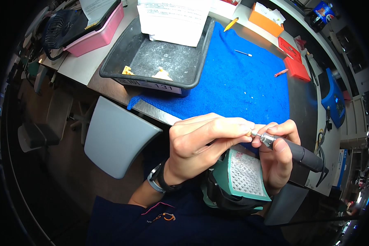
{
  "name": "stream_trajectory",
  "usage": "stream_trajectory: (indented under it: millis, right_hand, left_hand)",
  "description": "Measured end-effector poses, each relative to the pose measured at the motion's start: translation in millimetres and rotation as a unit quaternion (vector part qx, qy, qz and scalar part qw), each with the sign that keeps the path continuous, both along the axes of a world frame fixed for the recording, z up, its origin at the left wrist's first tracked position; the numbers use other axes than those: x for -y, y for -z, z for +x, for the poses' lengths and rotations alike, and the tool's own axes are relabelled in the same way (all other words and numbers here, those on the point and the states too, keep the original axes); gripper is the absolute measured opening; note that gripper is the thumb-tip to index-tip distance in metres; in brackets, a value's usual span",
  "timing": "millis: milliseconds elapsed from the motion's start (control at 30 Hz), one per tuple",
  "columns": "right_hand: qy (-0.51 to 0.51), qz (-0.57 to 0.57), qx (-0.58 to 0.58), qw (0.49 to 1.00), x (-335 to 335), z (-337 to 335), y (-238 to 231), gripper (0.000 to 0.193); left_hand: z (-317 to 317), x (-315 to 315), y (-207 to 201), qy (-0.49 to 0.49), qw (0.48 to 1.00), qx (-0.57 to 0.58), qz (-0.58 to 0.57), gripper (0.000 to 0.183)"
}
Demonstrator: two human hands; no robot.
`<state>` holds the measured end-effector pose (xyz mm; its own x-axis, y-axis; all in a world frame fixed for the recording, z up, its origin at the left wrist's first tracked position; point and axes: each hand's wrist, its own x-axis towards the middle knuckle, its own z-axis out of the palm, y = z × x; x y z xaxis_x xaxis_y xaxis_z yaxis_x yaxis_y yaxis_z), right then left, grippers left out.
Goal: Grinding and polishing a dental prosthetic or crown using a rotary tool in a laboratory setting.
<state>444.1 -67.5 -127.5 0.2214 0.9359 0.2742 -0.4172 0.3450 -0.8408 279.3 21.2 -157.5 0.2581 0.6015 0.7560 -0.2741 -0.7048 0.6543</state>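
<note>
My left hand point(203, 137) is closed in a pinch on a tiny yellowish piece point(249, 133), mostly covered by the fingertips; its exact kind cannot be made out. My right hand point(279, 156) is wrapped round a dark rotary handpiece point(303, 156) with a silver nose and a cable at its rear. The handpiece's small bit point(255, 133) points left and meets or nearly meets the piece. Both hands are over the near edge of a blue towel point(242, 88). Just below them is a green respirator-like item point(246, 174) with a perforated whitish panel and black strap.
A black bin point(192, 78) on the towel's left holds yellow cast-like pieces point(162, 74) and a paper sheet point(174, 20). Farther right lie a small bur point(244, 53), a red stick point(281, 73), red boxes point(297, 69) and an orange tissue box point(266, 20). A pink bin point(98, 41) stands far left.
</note>
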Motion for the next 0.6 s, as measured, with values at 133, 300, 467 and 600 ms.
stream_trajectory:
  millis: [133,300,467,600]
  right_hand:
    - [-0.008,-0.003,0.007,1.0,0.7,1.0,-2.6,0.015]
    - [0.004,-0.012,0.005,1.0,1.2,-0.1,-2.1,0.016]
    - [0.018,-0.017,-0.001,1.0,0.9,-3.1,-3.8,0.015]
    - [0.005,-0.013,0.006,1.0,1.4,-1.7,-3.2,0.014]
  left_hand:
    - [0.7,-0.2,-0.1,0.004,1.0,0.006,0.001,0.029]
    - [0.5,-0.1,0.0,0.004,1.0,0.006,0.001,0.028]
    - [0.1,0.2,0.9,0.005,1.0,0.003,-0.001,0.029]
    - [-0.1,0.2,1.1,0.005,1.0,0.003,-0.001,0.029]
